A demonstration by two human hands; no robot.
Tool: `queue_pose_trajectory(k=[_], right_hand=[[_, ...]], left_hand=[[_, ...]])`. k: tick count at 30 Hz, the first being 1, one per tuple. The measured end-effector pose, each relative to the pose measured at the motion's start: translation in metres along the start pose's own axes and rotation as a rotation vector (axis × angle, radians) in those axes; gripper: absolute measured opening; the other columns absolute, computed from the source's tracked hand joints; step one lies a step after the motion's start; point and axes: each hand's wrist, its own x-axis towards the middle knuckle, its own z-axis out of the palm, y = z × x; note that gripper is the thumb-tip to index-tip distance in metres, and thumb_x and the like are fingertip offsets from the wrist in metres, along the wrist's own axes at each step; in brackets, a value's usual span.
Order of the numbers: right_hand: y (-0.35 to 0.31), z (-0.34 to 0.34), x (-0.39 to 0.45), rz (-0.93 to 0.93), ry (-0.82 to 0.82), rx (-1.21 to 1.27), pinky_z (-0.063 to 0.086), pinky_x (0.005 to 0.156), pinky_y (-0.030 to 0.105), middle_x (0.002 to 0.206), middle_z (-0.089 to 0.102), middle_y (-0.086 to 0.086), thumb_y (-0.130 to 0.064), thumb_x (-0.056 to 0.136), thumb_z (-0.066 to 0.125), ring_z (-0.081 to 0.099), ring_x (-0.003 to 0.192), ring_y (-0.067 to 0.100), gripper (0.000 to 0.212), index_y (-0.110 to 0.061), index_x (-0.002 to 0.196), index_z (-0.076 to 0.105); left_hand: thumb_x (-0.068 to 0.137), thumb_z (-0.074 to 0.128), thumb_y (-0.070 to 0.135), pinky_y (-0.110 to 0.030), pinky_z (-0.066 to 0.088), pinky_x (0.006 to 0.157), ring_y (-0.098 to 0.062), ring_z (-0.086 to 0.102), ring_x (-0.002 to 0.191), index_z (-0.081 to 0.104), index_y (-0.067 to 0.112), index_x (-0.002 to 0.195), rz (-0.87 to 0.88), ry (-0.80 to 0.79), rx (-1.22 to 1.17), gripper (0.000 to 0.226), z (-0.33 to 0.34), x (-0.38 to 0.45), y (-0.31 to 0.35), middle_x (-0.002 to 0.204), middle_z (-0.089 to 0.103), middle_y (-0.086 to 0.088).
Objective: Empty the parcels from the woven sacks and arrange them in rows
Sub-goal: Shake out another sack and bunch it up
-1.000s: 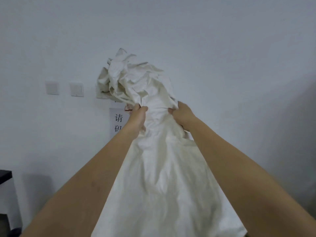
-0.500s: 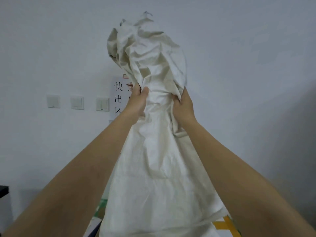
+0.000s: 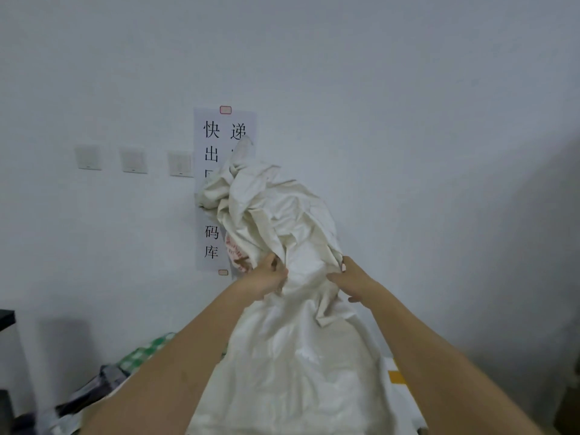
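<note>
Sack [image 3: 292, 356] of creased off-white woven cloth hangs bunched, gripped by left hand [image 3: 266, 279] and right hand [image 3: 351, 279] fingers.

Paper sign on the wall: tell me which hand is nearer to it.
Left. The left hand grips the sack just below the paper sign's lower right corner; the right hand holds the sack farther right.

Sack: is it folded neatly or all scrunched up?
Scrunched up. The sack bunches in crumpled folds above the left hand and right hand gripping it.
</note>
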Motion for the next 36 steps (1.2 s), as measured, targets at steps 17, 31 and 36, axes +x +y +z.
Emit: queue_pose_trajectory(k=[17, 31, 36], right_hand=[[0.022, 0.027, -0.073, -0.232, 0.006, -0.345, 0.022, 0.114, 0.037, 0.152, 0.026, 0.005, -0.038, 0.092, 0.059, 0.022, 0.142, 0.027, 0.053, -0.025, 0.141, 0.043], [0.034, 0.023, -0.15, -0.38, -0.063, -0.498, 0.017, 0.118, 0.045, 0.151, 0.033, -0.006, -0.069, 0.078, 0.058, 0.021, 0.143, 0.017, 0.054, -0.04, 0.123, 0.058], [0.035, 0.015, -0.169, -0.316, -0.24, -0.512, 0.037, 0.1, 0.029, 0.139, 0.047, -0.012, -0.066, 0.072, 0.067, 0.045, 0.12, 0.008, 0.065, -0.033, 0.127, 0.058]], left_hand=[[0.099, 0.044, 0.034, -0.022, 0.037, 0.091, -0.009, 0.046, 0.119, 0.044, 0.031, 0.136, 0.091, -0.2, 0.185, 0.037, 0.021, -0.074, -0.032, 0.135, 0.046, 0.009], [0.094, 0.05, 0.044, -0.023, 0.035, 0.096, -0.004, 0.044, 0.124, 0.058, 0.04, 0.118, 0.25, 0.052, 0.144, 0.026, 0.046, -0.144, -0.054, 0.134, 0.049, 0.014], [0.089, 0.052, 0.053, -0.026, 0.032, 0.103, 0.001, 0.04, 0.125, 0.057, 0.043, 0.117, 0.264, 0.023, 0.136, 0.03, 0.048, -0.168, -0.056, 0.133, 0.046, 0.02]])
